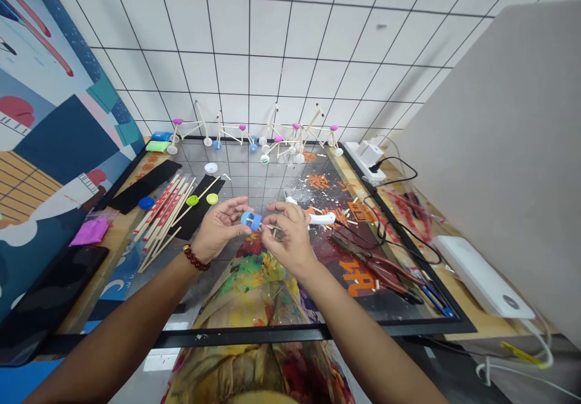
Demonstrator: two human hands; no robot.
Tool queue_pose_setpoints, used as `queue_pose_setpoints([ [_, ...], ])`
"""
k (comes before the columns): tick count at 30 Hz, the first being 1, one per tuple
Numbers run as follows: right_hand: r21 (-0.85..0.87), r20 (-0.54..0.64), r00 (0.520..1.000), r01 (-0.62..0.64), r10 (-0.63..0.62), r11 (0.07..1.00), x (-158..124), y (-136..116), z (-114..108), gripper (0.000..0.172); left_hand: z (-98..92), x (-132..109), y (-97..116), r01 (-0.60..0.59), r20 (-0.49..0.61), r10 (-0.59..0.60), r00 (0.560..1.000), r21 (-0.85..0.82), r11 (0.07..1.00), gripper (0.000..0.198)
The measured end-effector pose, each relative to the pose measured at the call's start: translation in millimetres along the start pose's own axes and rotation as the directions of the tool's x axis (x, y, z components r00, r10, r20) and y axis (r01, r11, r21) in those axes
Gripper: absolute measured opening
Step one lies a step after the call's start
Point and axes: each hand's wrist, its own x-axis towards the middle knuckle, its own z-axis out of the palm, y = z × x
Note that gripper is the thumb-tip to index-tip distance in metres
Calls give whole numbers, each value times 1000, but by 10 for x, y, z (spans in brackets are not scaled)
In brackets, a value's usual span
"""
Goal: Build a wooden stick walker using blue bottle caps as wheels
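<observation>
Between the fingers of my left hand [222, 227] is a blue bottle cap [251, 221], seen edge-on with a pale piece inside or across it. My right hand [290, 234] is closed in a pinch close against the cap's right side, on a thin stick [272, 227]. Whether the stick enters the cap, I cannot tell. Just past my right hand lies a white glue gun [323, 218], partly hidden by the fingers. Left of my left hand are a bundle of wooden sticks [166, 210], a green cap [192, 201] and a yellow cap [212, 199].
Several stick models with caps [278, 140] stand along the tiled wall. Red-handled pliers [381, 268] and a blue cutter [438, 298] lie right. A power strip [365, 161], white power bank [483, 274] and cables edge the right side. A phone [49, 301] lies left.
</observation>
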Motion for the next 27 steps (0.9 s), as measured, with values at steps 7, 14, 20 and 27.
queue_pose_setpoints([
  [7, -47, 18, 999, 49, -48, 998, 4, -11, -9, 7, -32, 9, -18, -22, 13, 20, 1000, 85, 996, 67],
  [14, 22, 27, 999, 45, -45, 999, -1, 0, -8, 7, -23, -19, 54, -157, 39, 153, 988, 280, 947, 65],
  [20, 121, 59, 998, -7, 0, 993, -3, 10, -2, 9, -27, -42, 57, -281, 72, 275, 959, 387, 878, 47],
  [27, 223, 58, 998, -38, 26, 974, -10, 35, 18, 8, -5, -42, 33, -382, 103, 372, 922, 384, 841, 41],
])
